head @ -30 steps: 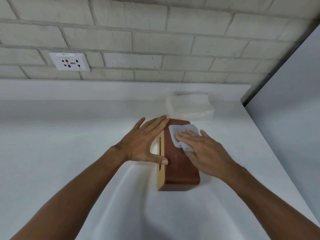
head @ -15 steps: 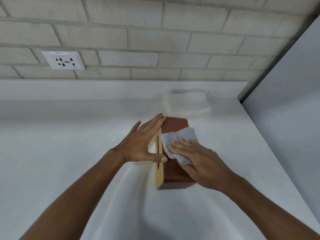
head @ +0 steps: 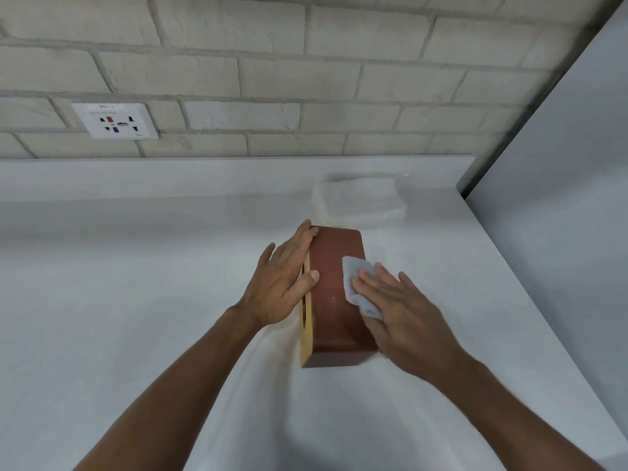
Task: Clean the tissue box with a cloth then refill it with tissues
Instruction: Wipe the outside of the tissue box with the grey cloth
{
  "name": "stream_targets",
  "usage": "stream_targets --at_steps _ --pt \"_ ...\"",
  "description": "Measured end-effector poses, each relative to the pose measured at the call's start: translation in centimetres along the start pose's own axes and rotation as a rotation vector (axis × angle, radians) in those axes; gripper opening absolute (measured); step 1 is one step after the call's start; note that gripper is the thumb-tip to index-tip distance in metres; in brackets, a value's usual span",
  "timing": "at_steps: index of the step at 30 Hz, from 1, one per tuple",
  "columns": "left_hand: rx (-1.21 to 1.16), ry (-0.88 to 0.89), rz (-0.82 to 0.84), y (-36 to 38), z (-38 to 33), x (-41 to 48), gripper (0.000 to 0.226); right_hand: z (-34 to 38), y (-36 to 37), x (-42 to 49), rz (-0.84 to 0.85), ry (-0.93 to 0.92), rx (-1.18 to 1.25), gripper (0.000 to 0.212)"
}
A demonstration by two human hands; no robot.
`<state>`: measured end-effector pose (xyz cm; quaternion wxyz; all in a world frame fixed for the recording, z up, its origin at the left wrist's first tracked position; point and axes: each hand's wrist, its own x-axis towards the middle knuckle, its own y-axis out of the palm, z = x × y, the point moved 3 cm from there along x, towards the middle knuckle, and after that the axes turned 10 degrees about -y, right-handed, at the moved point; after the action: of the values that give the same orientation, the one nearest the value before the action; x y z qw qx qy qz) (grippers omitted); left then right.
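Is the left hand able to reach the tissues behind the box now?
Probably yes. The tissues lie just past the far end of the box, where the left hand touches it, and nothing stands between them. The hand must first leave the box, which it steadies.

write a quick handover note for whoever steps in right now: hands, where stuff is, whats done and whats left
Left hand: flat against the slotted pale face of the tissue box, thumb on its top edge, steadying it.
Right hand: straight fingers press the cloth on the box's upward brown side, near the right edge.
Box: lying on its side on the white counter, slot facing left.
Tissues: stacked on the counter just behind the box, by the wall.
Done: wiping is in progress on the brown side.
Left: finish wiping the box, then refill it with the tissues.
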<state>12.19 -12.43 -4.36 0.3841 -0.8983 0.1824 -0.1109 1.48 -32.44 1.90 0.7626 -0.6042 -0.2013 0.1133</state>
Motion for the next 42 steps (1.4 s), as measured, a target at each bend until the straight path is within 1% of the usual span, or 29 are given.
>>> stream_targets --at_steps 2,4,6,9,10,11,13,14,15,17,18,20,21,23,25,27,29,31,33,35,37,38,40,42 --pt "-0.043 0.000 -0.031 0.4 -0.1 -0.2 0.072 2.4 0.8 -0.2 0.006 -0.097 0.010 0.050" --pt "-0.082 -0.003 -0.054 0.7 -0.3 -0.3 0.071 3.5 1.2 -1.5 0.060 -0.185 0.051 0.051" --pt "-0.097 -0.016 -0.055 0.8 -0.3 -0.2 0.072 1.9 0.9 -1.9 0.046 -0.147 0.021 0.051" --pt "-0.093 -0.015 -0.060 0.8 -0.5 -0.4 0.072 -0.9 0.3 -0.4 0.033 0.031 -0.056 0.050" --pt "-0.094 -0.011 -0.068 0.9 -0.5 -0.3 0.072 -0.7 0.2 0.2 0.046 0.039 -0.075 0.051" --pt "-0.093 -0.005 -0.074 0.8 -0.5 -0.3 0.071 0.1 0.4 0.5 0.058 0.004 -0.083 0.052" --pt "-0.104 0.016 -0.087 1.0 -0.5 -0.2 0.069 2.4 1.2 0.1 0.084 -0.132 -0.057 0.053" --pt "-0.159 0.016 -0.092 1.1 -0.5 -0.1 0.065 3.1 1.5 -0.5 0.100 -0.183 -0.036 0.053" --pt "-0.271 -0.011 -0.076 1.2 -0.6 -0.2 0.062 3.1 1.5 -0.9 0.117 -0.193 -0.013 0.053" --pt "-0.553 -0.096 -0.011 1.3 -0.8 -0.4 0.060 1.8 1.0 -0.7 0.126 -0.128 0.051 0.054" --pt "-0.668 -0.130 0.002 1.2 -1.1 -0.3 0.056 1.0 0.8 -0.5 0.126 -0.083 0.086 0.055" --pt "-0.828 -0.210 -0.030 1.3 -1.4 0.3 0.044 0.2 0.7 0.0 0.139 -0.052 0.129 0.057" --pt "-0.894 -0.250 -0.049 1.3 -1.5 0.8 0.042 0.2 0.7 0.1 0.142 -0.057 0.134 0.057" --pt "-0.989 -0.315 -0.039 1.5 -1.4 1.6 0.047 0.5 0.9 0.1 0.153 -0.068 0.117 0.058" --pt "-1.005 -0.333 -0.005 1.6 -1.3 2.0 0.051 0.3 0.8 -0.2 0.160 -0.067 0.107 0.057" --pt "-0.994 -0.313 0.012 1.5 -1.4 2.0 0.051 -0.3 0.7 -0.3 0.134 -0.013 0.133 0.056" --pt "-0.969 -0.294 0.005 1.4 -1.5 2.0 0.049 -0.9 0.5 0.3 0.097 0.063 0.150 0.058" --pt "-0.939 -0.285 -0.016 1.6 -1.6 2.1 0.044 -0.4 0.6 1.3 0.078 0.076 0.124 0.061" --pt "-0.941 -0.270 -0.041 1.9 -1.8 2.2 0.039 1.5 1.0 2.1 0.100 0.012 0.132 0.062" --pt "-1.006 -0.265 -0.046 2.0 -2.0 2.2 0.033 3.2 1.6 1.6 0.136 -0.112 0.133 0.058" --pt "-1.015 -0.260 -0.048 1.8 -2.2 2.1 0.032 3.4 1.4 0.0 0.138 -0.211 0.102 0.054" --pt "-0.987 -0.262 -0.050 1.8 -2.1 2.1 0.032 2.8 1.2 -0.8 0.139 -0.222 0.105 0.053" --pt "-0.945 -0.265 -0.055 1.6 -2.0 2.0 0.034 0.8 0.6 -1.8 0.121 -0.163 0.114 0.053" --pt "-0.912 -0.266 -0.055 1.6 -1.8 2.1 0.036 -0.8 0.2 -1.4 0.089 -0.020 0.136 0.054"
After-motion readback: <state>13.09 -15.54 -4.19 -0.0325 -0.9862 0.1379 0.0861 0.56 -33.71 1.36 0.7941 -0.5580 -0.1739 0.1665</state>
